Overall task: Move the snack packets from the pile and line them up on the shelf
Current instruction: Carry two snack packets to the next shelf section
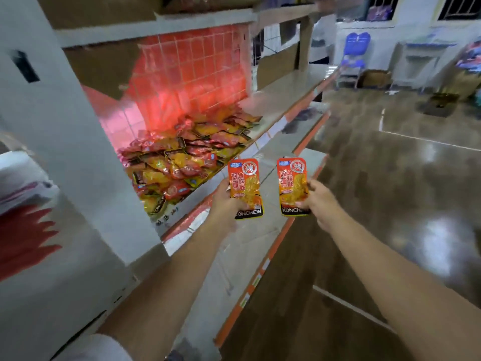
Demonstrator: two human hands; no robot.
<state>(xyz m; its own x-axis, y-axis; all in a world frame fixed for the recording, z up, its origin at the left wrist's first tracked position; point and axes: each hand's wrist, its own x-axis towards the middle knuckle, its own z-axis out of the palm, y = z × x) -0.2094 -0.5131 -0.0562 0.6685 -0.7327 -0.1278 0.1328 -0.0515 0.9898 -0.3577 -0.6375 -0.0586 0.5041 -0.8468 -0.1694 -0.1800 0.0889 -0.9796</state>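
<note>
Now two orange-red foil snack packets with black "KONCHEW" bands stand upright in the air, side by side and apart, right of the shelf. One packet is gripped at its lower edge by the left hand, the other packet pinched by the right hand. Further left, the loose pile of similar packets lies on the grey tiled shelf with its orange front edge, against a red tiled wall.

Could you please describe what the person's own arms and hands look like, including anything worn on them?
Both forearms are bare, with no watch, bracelet, ring or glove visible on the left hand or the right hand. A light, whitish sleeve edge shows at the bottom of the frame on the left arm; the right arm shows no sleeve in view.
</note>
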